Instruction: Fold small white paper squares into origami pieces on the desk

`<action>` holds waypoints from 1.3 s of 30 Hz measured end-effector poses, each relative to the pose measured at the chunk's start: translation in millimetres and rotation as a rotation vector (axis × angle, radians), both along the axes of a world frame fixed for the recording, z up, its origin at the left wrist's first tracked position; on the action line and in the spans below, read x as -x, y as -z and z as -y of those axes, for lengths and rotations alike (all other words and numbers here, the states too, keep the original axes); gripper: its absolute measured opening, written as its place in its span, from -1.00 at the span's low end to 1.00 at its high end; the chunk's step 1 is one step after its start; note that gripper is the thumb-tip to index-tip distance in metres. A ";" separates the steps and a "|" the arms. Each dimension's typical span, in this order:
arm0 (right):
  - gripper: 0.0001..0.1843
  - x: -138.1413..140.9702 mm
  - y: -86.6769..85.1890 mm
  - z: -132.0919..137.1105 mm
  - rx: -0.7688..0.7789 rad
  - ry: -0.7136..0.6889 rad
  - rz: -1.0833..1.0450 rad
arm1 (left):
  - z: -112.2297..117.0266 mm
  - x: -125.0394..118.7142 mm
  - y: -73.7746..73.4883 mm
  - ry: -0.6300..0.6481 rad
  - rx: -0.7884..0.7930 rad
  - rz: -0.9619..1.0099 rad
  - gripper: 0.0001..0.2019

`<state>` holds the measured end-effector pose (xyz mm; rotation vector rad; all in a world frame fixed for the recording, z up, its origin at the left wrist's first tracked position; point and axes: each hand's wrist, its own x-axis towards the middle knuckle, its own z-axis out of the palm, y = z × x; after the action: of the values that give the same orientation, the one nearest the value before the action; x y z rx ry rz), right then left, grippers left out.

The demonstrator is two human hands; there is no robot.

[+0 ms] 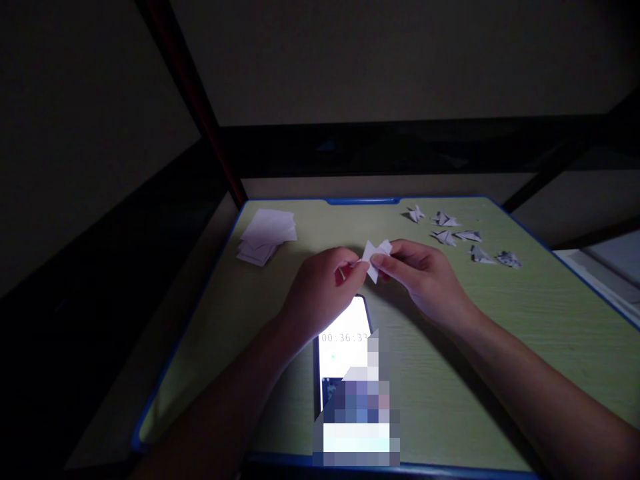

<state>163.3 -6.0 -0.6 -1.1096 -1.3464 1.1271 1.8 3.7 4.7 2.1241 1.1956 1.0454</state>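
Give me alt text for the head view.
The left hand and right hand pinch a folded white paper over a blue-edged green table. A lit phone showing a timer lies nearer; paper sheets lie back left, small folded paper figures back right.

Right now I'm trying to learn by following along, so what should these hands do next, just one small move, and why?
Probably steady the folded paper with the left hand and press its folds with the right hand: both hands pinch it, the right thumb lies across it, and its pointed flaps splay outward.
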 end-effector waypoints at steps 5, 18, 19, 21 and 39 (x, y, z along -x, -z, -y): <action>-0.85 -0.3 0.3 0.6 0.009 -0.008 0.001 | 0.2 -0.1 0.1 -0.004 -0.027 0.001 -0.83; -0.85 -3.0 -2.6 1.2 -0.004 -0.063 -0.059 | -2.6 3.0 -1.2 -0.010 -0.079 0.016 -0.85; -0.86 -3.0 -2.7 1.4 -0.006 -0.063 -0.064 | -2.6 3.3 -1.3 -0.004 -0.080 0.021 -0.85; -0.89 -2.7 -2.5 1.5 -0.010 -0.049 -0.065 | -2.3 3.9 -1.3 0.009 -0.073 0.027 -0.85; -0.88 -3.6 -0.6 -2.7 0.004 -0.022 -0.087 | -0.4 2.0 1.8 0.069 0.022 0.160 -0.90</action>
<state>166.9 -3.3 0.0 -1.0388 -1.2920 1.1812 -0.3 4.1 2.9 2.0081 1.0467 1.1424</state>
